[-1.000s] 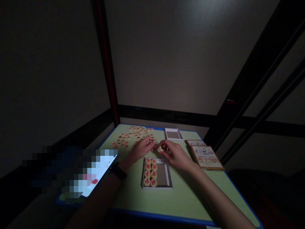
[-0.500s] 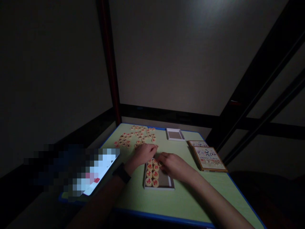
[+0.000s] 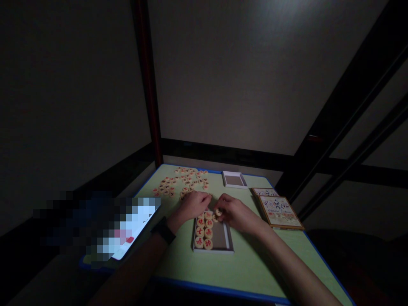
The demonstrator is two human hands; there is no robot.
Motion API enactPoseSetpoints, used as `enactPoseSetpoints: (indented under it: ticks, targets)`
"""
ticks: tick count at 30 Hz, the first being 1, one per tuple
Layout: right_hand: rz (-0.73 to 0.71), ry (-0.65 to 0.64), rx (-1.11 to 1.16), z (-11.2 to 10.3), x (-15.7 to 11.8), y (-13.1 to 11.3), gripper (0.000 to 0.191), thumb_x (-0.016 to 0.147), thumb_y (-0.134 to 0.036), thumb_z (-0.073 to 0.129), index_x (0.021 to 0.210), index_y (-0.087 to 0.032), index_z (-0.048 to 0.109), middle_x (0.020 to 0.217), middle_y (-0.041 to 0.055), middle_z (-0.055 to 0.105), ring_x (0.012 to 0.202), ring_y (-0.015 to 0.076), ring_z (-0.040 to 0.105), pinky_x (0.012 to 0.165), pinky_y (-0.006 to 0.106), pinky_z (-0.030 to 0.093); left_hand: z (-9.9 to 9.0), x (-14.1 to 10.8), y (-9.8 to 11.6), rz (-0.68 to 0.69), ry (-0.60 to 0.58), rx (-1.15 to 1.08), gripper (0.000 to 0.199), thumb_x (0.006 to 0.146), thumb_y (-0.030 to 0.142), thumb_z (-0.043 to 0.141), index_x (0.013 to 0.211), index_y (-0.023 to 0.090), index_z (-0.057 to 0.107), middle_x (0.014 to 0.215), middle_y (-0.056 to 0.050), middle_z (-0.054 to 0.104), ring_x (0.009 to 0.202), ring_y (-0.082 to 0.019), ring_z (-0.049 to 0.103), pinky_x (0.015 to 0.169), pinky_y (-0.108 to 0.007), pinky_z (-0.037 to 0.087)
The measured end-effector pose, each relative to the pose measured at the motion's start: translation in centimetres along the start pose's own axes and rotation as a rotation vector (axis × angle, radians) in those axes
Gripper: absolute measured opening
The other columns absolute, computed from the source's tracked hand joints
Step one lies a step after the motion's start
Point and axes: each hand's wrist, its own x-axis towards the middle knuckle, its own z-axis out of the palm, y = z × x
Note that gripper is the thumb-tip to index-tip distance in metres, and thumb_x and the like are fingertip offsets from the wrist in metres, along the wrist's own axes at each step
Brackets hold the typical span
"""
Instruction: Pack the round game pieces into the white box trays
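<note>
A shallow open box (image 3: 219, 250) lies near the middle of the green table, with two columns of round wooden pieces (image 3: 208, 232) bearing red characters along its left side. My right hand (image 3: 234, 212) is over the box's far right part, its fingers pinching a wooden piece with a dark character (image 3: 218, 211). Another piece lies just under it, by the far end of the box. My left hand (image 3: 195, 205), with a dark band on the wrist, is closed just beyond the box's far left corner; what its fingers hold, if anything, is hidden.
Many loose round pieces (image 3: 186, 180) are scattered at the table's far left. A second shallow box (image 3: 234, 180) stands at the back. Two flat printed boxes (image 3: 280, 210) overlap at the right. A lit screen (image 3: 127, 238), partly pixelated, lies at the left.
My right hand has lifted slightly away from the box's far end, and the piece in its fingers now shows. My left hand has stayed in nearly the same place.
</note>
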Motion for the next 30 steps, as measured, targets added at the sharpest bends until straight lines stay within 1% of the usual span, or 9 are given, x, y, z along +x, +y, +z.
enactPoseSetpoints:
  ticks: [2,6,8,13,18,23,26,30]
  targets:
    - [-0.004,0.000,0.025,0.0,0.0,0.3,0.031,0.068,0.005,0.064,0.090,-0.016,0.070,0.093,0.0048,0.061,0.080,0.0154,0.061,0.072,0.024,0.047,-0.1,-0.1,0.1,-0.003,0.004,0.008,0.041,0.093,0.029,0.040,0.065,0.017,0.068,0.064,-0.003,0.067,0.062,-0.015,0.056,0.059,-0.025,0.035]
    - [-0.005,-0.037,0.029,0.6,0.1,0.4,0.032,0.067,0.003,0.069,0.092,-0.016,0.073,0.093,0.0054,0.062,0.083,0.0173,0.062,0.075,0.026,0.049,-0.3,-0.2,0.4,-0.020,-0.008,0.028,0.039,0.093,0.028,0.040,0.069,0.018,0.070,0.067,-0.003,0.069,0.063,-0.015,0.057,0.060,-0.025,0.035]
    - [0.007,-0.046,0.028,0.9,0.1,0.3,0.034,0.066,0.003,0.069,0.094,-0.016,0.073,0.095,0.0062,0.063,0.084,0.0180,0.062,0.076,0.026,0.049,-0.3,-0.2,0.6,-0.029,-0.016,0.042,0.038,0.093,0.028,0.041,0.070,0.018,0.070,0.068,-0.004,0.069,0.065,-0.015,0.058,0.060,-0.025,0.035]
    - [0.021,-0.020,-0.006,1.1,0.2,0.1,0.041,0.064,0.005,0.065,0.098,-0.016,0.071,0.100,0.0072,0.063,0.088,0.0188,0.063,0.080,0.027,0.050,-0.4,-0.3,0.8,-0.051,-0.023,0.054,0.040,0.094,0.029,0.040,0.071,0.018,0.071,0.071,-0.004,0.071,0.066,-0.016,0.060,0.062,-0.025,0.036]
    - [0.014,-0.022,-0.009,1.2,0.2,0.0,0.039,0.066,0.005,0.062,0.098,-0.015,0.069,0.100,0.0076,0.063,0.087,0.0182,0.063,0.080,0.028,0.050,-0.3,-0.3,0.7,-0.023,-0.020,0.063,0.042,0.094,0.030,0.039,0.071,0.018,0.072,0.067,-0.003,0.069,0.065,-0.015,0.059,0.060,-0.024,0.035]
    - [0.011,-0.016,0.004,1.2,0.2,-0.2,0.038,0.066,0.005,0.061,0.097,-0.015,0.068,0.100,0.0079,0.063,0.088,0.0182,0.062,0.079,0.027,0.049,-0.1,-0.2,0.5,-0.014,-0.026,0.069,0.041,0.093,0.030,0.040,0.070,0.018,0.071,0.066,-0.004,0.068,0.064,-0.015,0.059,0.060,-0.025,0.035]
    - [0.013,-0.013,0.009,0.9,0.2,-0.3,0.037,0.065,0.005,0.063,0.095,-0.015,0.068,0.097,0.0071,0.062,0.084,0.0173,0.062,0.075,0.026,0.049,-0.2,-0.2,0.5,-0.028,-0.016,0.030,0.041,0.093,0.030,0.040,0.069,0.018,0.070,0.067,-0.004,0.069,0.063,-0.015,0.059,0.059,-0.025,0.036]
    - [0.038,0.001,0.050,0.1,0.1,-0.3,0.038,0.064,0.005,0.063,0.095,-0.015,0.067,0.092,0.0039,0.060,0.068,0.0116,0.057,0.063,0.022,0.046,-0.5,-0.1,0.4,-0.074,0.058,0.021,0.039,0.093,0.029,0.041,0.068,0.018,0.069,0.068,-0.003,0.070,0.064,-0.015,0.060,0.060,-0.024,0.037]
